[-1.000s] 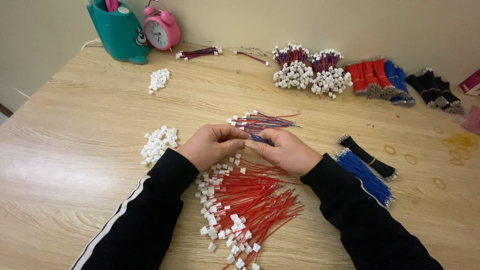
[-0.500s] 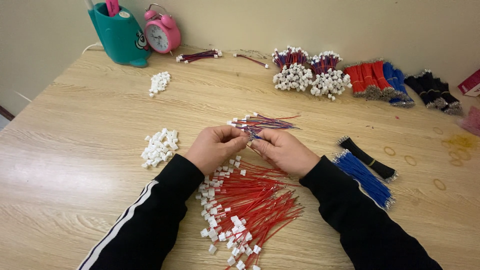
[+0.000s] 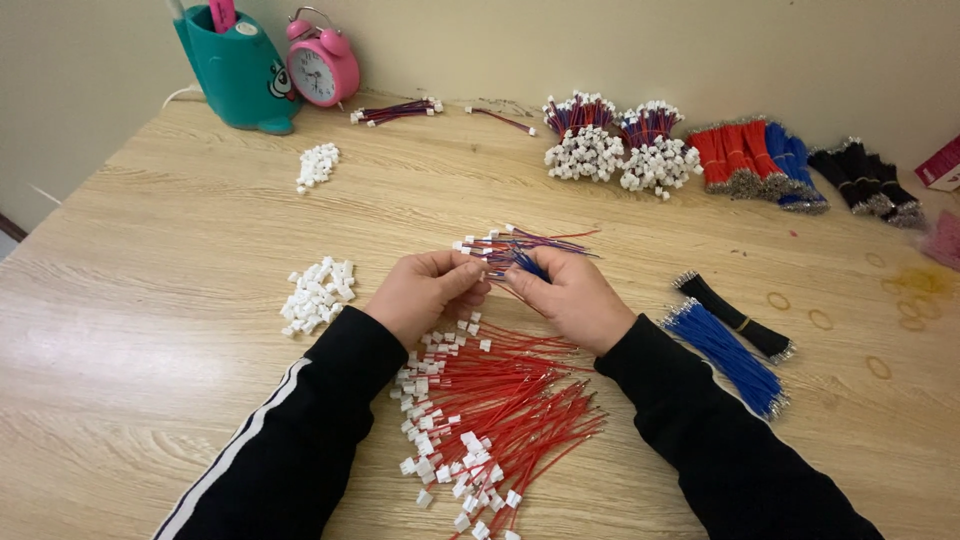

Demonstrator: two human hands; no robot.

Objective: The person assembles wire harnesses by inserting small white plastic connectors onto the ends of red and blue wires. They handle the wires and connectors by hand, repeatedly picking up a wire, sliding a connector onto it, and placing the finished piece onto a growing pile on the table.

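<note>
Left hand (image 3: 425,292), right hand (image 3: 570,297) pinch blue wire (image 3: 528,265) (fingertips meeting).

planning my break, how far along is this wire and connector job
Done: a small finished pile beyond the hands, bundles by the wall. In hand: left hand and right hand meet on a blue wire. Left: a large red-wire heap, blue bundle, loose connectors.

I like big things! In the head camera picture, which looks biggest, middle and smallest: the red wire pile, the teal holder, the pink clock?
1. Red wire pile, though it lies nearest the camera.
2. Teal holder.
3. Pink clock.
</note>
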